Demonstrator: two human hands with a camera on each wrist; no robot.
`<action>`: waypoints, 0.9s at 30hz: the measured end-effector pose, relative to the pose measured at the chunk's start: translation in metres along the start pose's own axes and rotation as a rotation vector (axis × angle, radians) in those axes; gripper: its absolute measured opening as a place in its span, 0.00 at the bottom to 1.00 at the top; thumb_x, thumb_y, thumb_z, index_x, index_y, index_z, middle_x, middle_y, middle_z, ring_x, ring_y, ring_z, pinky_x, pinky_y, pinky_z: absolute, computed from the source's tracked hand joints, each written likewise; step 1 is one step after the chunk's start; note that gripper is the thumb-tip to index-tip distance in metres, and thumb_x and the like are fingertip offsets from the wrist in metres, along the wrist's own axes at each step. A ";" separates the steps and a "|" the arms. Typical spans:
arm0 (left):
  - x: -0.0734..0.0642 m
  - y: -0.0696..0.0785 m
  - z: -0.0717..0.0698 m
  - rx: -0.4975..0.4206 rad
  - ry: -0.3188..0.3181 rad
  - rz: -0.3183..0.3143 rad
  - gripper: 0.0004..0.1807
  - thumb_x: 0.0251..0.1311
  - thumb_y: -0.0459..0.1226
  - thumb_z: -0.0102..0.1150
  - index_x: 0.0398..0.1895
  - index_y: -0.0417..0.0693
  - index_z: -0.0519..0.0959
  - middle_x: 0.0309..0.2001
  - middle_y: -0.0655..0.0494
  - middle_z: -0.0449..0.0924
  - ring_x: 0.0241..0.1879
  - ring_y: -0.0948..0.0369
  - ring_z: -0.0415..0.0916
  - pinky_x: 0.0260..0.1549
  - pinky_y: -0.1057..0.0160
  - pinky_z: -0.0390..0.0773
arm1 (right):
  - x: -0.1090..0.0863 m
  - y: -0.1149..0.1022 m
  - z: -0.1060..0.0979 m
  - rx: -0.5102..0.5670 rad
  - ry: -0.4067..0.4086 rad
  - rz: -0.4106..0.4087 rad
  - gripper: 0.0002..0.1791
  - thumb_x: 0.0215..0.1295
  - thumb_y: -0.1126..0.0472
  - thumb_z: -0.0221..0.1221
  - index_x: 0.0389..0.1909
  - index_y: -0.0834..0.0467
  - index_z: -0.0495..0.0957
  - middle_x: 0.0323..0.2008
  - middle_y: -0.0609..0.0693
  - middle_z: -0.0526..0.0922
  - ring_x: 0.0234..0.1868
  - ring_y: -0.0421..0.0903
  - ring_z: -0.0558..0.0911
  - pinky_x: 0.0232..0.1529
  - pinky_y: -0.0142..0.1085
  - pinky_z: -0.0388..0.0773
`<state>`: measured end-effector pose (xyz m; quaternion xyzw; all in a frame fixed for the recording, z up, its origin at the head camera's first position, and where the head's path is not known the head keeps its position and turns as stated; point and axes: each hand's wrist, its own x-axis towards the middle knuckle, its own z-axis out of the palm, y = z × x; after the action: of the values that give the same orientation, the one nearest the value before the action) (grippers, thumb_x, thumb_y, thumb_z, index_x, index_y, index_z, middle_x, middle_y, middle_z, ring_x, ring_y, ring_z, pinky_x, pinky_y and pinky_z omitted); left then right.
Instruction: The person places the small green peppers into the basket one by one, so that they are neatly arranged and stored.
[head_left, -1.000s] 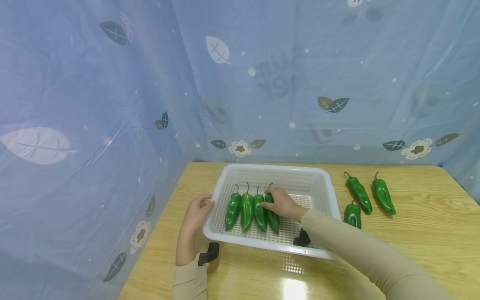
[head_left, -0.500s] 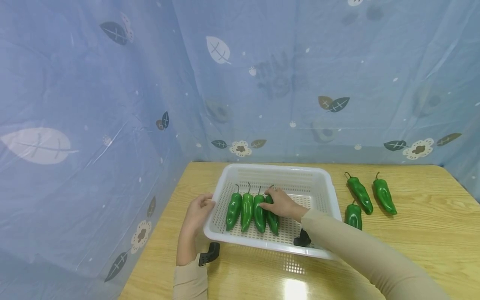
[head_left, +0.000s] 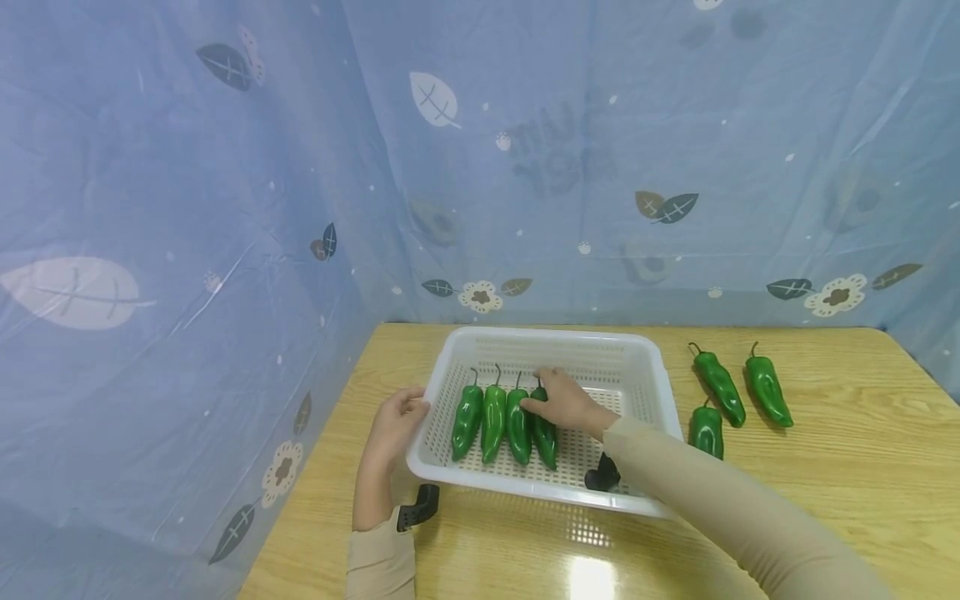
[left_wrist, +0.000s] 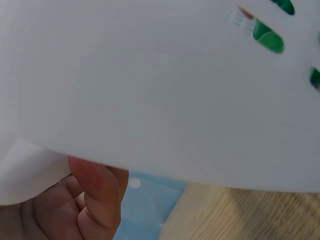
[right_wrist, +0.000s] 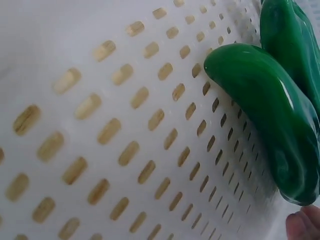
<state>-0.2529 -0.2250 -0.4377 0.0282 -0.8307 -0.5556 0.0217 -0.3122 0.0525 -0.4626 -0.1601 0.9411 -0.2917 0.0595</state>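
Inside a white perforated plastic basket [head_left: 517,487], several glossy green peppers lie side by side, stems toward the back. My left hand [head_left: 396,427] holds the basket's left rim; in the left wrist view its curled fingers [left_wrist: 97,192] meet the rim's underside. My right hand [head_left: 566,404] is over the rightmost pepper in the row [head_left: 545,437], thumb on one side and fingers loosely spread by its stem end. In the right wrist view, fingertips [right_wrist: 300,224] show just off that pepper's [right_wrist: 265,100] stem end; the rest of the hand is out of view there.
On the wooden table [head_left: 847,467], right of the basket, lie three more green peppers: one at the back [head_left: 718,387], one farther right [head_left: 768,392], and one partly behind the right sleeve [head_left: 707,429]. A blue leaf-patterned curtain [head_left: 510,167] encloses the back and left.
The right hand's fingers have spread and shifted slightly back and right, off the rightmost pepper's stem end. The left hand and basket have stayed in place.
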 end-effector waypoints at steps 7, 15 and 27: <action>0.000 0.000 0.000 -0.011 -0.004 0.010 0.20 0.67 0.37 0.50 0.60 0.39 0.70 0.46 0.38 0.79 0.39 0.51 0.82 0.34 0.58 0.85 | 0.001 0.000 -0.005 0.024 0.073 0.001 0.40 0.63 0.48 0.59 0.66 0.69 0.58 0.64 0.67 0.65 0.65 0.62 0.65 0.66 0.53 0.65; -0.001 0.000 0.001 -0.010 -0.004 0.014 0.21 0.67 0.37 0.50 0.60 0.39 0.70 0.47 0.37 0.78 0.39 0.50 0.82 0.35 0.57 0.85 | 0.001 -0.002 -0.009 0.091 0.104 -0.021 0.40 0.64 0.49 0.58 0.67 0.69 0.56 0.65 0.66 0.63 0.66 0.61 0.64 0.66 0.53 0.65; 0.000 0.000 0.000 -0.004 -0.002 0.018 0.20 0.67 0.37 0.50 0.60 0.39 0.70 0.47 0.38 0.78 0.39 0.51 0.82 0.35 0.57 0.85 | -0.004 -0.012 -0.032 0.166 0.167 -0.049 0.36 0.66 0.51 0.57 0.66 0.69 0.58 0.63 0.65 0.67 0.63 0.62 0.68 0.62 0.54 0.69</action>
<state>-0.2529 -0.2247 -0.4376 0.0203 -0.8298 -0.5570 0.0259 -0.3122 0.0615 -0.4292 -0.1527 0.9113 -0.3821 -0.0132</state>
